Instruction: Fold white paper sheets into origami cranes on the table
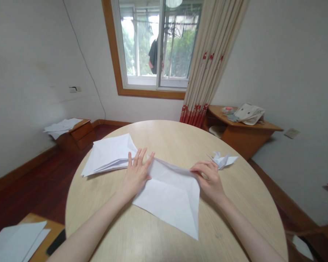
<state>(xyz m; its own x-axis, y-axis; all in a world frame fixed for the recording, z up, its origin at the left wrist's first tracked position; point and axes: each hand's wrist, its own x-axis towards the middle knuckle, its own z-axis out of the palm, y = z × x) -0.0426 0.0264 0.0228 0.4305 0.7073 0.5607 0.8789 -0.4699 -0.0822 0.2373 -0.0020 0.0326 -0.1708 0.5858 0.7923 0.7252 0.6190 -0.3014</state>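
A creased white sheet of paper (168,193) lies on the round wooden table (158,136), its far edge lifted a little. My left hand (138,171) rests at the sheet's left edge with fingers spread, beside a stack of white paper (113,151). At the sheet's far right corner, the thumb and fingers of my right hand (207,176) pinch the paper. Just beyond that hand sits a folded paper crane (221,159), partly hidden by the fingers.
A small wooden cabinet (82,136) with papers on top stands at the left wall. More white sheets (19,240) lie on a wooden surface at lower left. To the right, a wooden desk (243,134) bears a cloth bag (248,113). A curtain (207,65) hangs by the window.
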